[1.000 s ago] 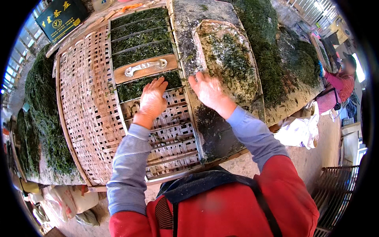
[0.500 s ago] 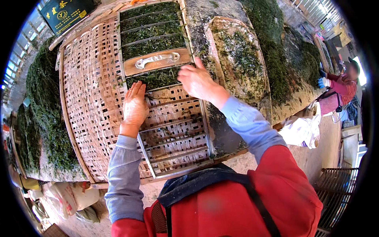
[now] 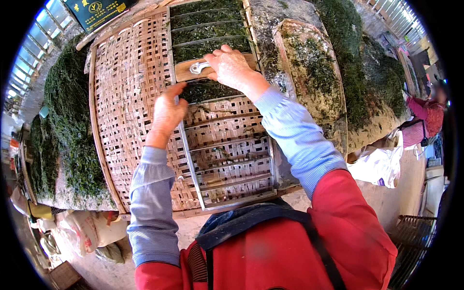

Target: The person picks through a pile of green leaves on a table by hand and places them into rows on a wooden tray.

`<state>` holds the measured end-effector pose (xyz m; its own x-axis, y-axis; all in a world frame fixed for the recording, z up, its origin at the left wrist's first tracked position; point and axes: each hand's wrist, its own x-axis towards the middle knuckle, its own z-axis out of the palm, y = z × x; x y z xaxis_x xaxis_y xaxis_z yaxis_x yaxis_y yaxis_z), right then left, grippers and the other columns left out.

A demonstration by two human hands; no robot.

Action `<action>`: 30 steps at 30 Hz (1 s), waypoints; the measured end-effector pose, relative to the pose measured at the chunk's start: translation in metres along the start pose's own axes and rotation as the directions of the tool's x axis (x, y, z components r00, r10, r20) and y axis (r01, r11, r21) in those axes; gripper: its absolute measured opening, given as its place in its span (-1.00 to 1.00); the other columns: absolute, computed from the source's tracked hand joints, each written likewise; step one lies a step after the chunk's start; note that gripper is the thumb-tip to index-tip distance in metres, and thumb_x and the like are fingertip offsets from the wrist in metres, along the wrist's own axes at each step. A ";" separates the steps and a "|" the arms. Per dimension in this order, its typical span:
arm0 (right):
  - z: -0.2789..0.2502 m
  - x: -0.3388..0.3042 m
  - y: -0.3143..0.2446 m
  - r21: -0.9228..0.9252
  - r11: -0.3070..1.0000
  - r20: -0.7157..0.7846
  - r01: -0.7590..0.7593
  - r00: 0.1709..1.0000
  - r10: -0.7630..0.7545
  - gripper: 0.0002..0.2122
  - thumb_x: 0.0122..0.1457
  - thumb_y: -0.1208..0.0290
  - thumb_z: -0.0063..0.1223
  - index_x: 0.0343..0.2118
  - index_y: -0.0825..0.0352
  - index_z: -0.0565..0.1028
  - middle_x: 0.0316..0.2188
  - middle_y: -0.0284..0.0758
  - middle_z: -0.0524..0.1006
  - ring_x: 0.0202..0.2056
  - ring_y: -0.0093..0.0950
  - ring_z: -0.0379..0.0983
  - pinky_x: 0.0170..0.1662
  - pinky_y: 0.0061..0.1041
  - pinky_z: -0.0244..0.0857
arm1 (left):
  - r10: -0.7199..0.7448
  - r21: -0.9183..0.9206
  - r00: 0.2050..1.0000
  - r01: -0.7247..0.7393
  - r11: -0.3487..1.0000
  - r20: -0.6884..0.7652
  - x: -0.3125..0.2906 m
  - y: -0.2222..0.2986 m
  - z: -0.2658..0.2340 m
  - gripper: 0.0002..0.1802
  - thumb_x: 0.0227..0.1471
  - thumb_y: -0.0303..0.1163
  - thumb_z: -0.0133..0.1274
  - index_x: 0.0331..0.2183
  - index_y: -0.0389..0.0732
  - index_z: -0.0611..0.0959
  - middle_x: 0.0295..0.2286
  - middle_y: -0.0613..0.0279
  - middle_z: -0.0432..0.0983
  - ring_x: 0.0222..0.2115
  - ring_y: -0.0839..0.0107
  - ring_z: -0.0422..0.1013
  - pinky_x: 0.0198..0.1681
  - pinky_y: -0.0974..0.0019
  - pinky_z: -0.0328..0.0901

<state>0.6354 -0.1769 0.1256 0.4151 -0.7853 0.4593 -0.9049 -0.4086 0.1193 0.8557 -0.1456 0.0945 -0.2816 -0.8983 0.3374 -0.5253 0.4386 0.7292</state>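
A slatted frame (image 3: 195,181) lies over a woven bamboo mat (image 3: 128,87). Dark green, seaweed-like strands (image 3: 210,34) fill its far compartments, level with the slats, while the near ones show bare weave. Across the frame rests a flat wooden board (image 3: 186,72) with a silvery metal handle (image 3: 197,67). My right hand (image 3: 234,67) is closed over the handle's right part, hiding it. Beside the frame's left rail, just nearer than the board, my left hand (image 3: 168,113) is raised with thumb and index finger apart, holding nothing.
Right of the frame, a dark surface carries a long, green-flecked slab (image 3: 314,72). Green strands are heaped at left (image 3: 72,121) and far right (image 3: 382,77). A person in dark red (image 3: 423,116) stands at right, near a white sack (image 3: 382,166). A green sign (image 3: 96,12) stands at far left.
My right hand has gone from the strands at the right rail up onto the board's handle. My left hand has lifted off the strands and drawn left. The view has shifted slightly.
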 end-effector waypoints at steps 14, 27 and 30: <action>0.034 -0.052 0.015 0.389 0.893 -0.219 0.228 0.964 -0.150 -0.67 -0.05 0.15 0.07 -0.27 0.25 0.45 -0.16 -0.28 0.35 -0.09 -0.28 0.25 -0.02 -0.32 0.16 | 0.272 0.555 0.939 -0.343 0.758 0.208 0.008 0.031 0.029 -0.11 -0.35 -0.23 0.29 0.08 -0.19 0.30 0.09 0.16 0.18 0.16 0.11 0.01 0.15 0.02 -0.04; 0.005 -0.079 0.033 0.809 0.587 -0.199 -0.016 0.933 0.299 -0.38 -0.07 0.28 0.21 0.08 0.27 0.23 0.14 -0.14 0.09 0.13 -0.16 0.10 0.11 -0.23 0.17 | 0.193 0.757 0.969 -0.243 0.606 0.156 0.002 0.035 0.070 -0.10 0.01 0.15 -0.11 0.17 -0.26 0.05 0.18 0.05 -0.02 0.22 0.10 -0.15 0.21 -0.10 -0.31; -0.043 -0.129 0.070 0.873 0.468 -0.111 -0.137 0.878 0.465 -0.37 -0.01 0.45 0.10 0.16 0.22 0.12 0.18 -0.16 0.05 0.18 -0.25 0.05 0.15 -0.21 0.15 | 0.241 0.633 0.970 -0.167 0.756 -0.032 -0.004 0.059 0.119 -0.20 0.13 0.15 -0.33 0.17 -0.27 0.07 0.18 -0.02 -0.03 0.21 0.03 -0.15 0.20 -0.12 -0.24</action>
<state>0.5141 -0.0842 0.1130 -0.0663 -0.8281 0.5566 -0.3988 -0.4893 -0.7756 0.7302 -0.1126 0.0655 -0.3738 -0.7664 0.5225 -0.8584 0.4992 0.1181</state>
